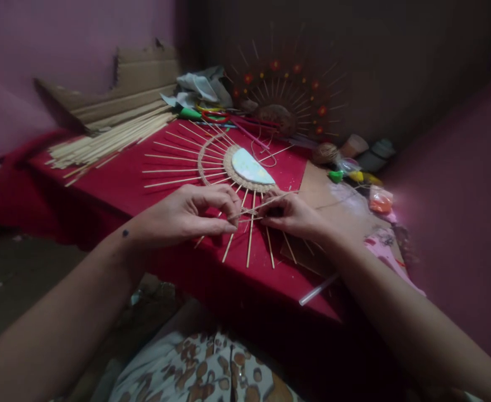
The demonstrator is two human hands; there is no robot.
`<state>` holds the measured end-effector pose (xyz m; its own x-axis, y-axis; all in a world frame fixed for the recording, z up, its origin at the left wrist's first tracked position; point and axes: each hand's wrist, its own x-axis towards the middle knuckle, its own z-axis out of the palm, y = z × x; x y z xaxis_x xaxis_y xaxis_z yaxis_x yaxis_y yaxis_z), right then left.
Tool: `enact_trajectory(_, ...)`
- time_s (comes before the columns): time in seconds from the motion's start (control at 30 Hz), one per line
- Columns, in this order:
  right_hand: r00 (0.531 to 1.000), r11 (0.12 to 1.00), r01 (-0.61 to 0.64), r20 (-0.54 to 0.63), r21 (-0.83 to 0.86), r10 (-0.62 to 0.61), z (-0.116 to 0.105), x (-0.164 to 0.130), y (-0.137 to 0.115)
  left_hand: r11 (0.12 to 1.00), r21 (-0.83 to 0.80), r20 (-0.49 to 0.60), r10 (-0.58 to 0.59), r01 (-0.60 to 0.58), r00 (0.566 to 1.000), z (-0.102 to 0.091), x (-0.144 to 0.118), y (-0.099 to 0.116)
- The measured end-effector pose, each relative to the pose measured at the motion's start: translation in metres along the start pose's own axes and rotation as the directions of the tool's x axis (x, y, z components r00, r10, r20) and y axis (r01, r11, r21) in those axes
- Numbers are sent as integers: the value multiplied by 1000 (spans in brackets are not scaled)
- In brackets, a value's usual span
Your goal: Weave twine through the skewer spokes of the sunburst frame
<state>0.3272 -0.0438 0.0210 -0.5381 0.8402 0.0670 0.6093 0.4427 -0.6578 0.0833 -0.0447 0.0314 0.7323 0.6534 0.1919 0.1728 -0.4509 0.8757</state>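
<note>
**Two hands pinching twine among the sticks of a sunburst craft**

A sunburst craft piece [237, 173] lies flat on a red cloth [115, 184] covering a low table. It has a pale half-round centre ringed with woven jute, and thin bamboo sticks fan outward from that centre.

The left hand [190, 215] rests at the near edge of the sunburst, fingers curled together, thumb and fingertips pinching a thin twine [249, 212] where it crosses the sticks. The right hand [293, 215] sits just beside it, to the right of the same spot, fingers bent and pressed close, pinching the other end of that twine. The two hands nearly touch over the sticks pointing toward the person.

Left of the sunburst and beyond it lies a bundle of loose bamboo sticks [106, 139], with torn cardboard [132, 84] behind. Beyond the sunburst are red-handled scissors [215, 116], and behind them a finished sunburst decoration [285, 95] with red beads leans against the dark wall. To the right of the sunburst is a ball of jute twine [324, 152] and a flat sheet of brown cardboard [333, 195].
</note>
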Motion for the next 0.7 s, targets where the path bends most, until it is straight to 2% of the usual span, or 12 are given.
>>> enact_trajectory(0.07, 999, 998, -22, 44, 58, 20, -1, 0, -2, 1000, 2, -41, -23, 23, 999, 2, -7, 1)
enact_trajectory(0.17, 994, 971, -59, 105, 230, 36, -3, -1, -2, 1000, 23, -42, 11, -10, 999, 8, -15, 2)
enact_trajectory(0.27, 997, 942, -58, 60, 329, 40, -4, -2, 1, 997, 49, -8, 61, -61, 998, 16, -23, 4)
enact_trajectory(0.53, 997, 987, 25, -80, 160, -12, 7, -2, 11, 974, 148, 5, 170, -169, 985, 56, -45, 3)
enact_trajectory(0.7, 996, 994, 31, -90, 109, -21, 9, 0, 14, 938, 280, -17, 220, -206, 975, 73, -55, 1)
